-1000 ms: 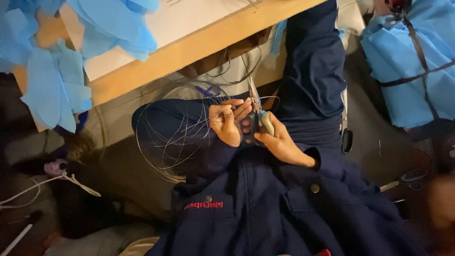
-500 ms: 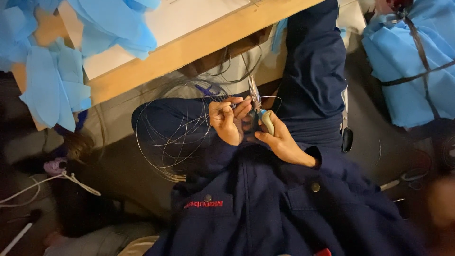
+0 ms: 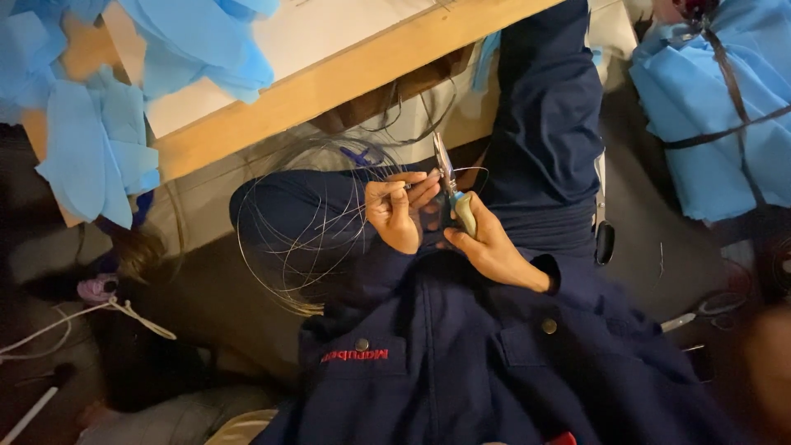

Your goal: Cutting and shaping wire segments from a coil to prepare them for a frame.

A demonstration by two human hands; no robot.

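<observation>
Your left hand (image 3: 397, 213) pinches thin wire (image 3: 309, 222) between thumb and fingers; its loose coils spread over your left knee. Your right hand (image 3: 488, 245) is wrapped around pliers (image 3: 451, 191), tips pointing toward the wooden table edge (image 3: 346, 78), blue cloth (image 3: 91, 156) beyond.

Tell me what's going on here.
A person in a dark blue jacket sits under the edge of a wooden table. The right hand grips a pair of pliers by the handles, tips pointing up. The left hand pinches a thin wire beside the pliers, with loose wire coils hanging over the lap. Blue cloth pieces hang off the table.
</observation>
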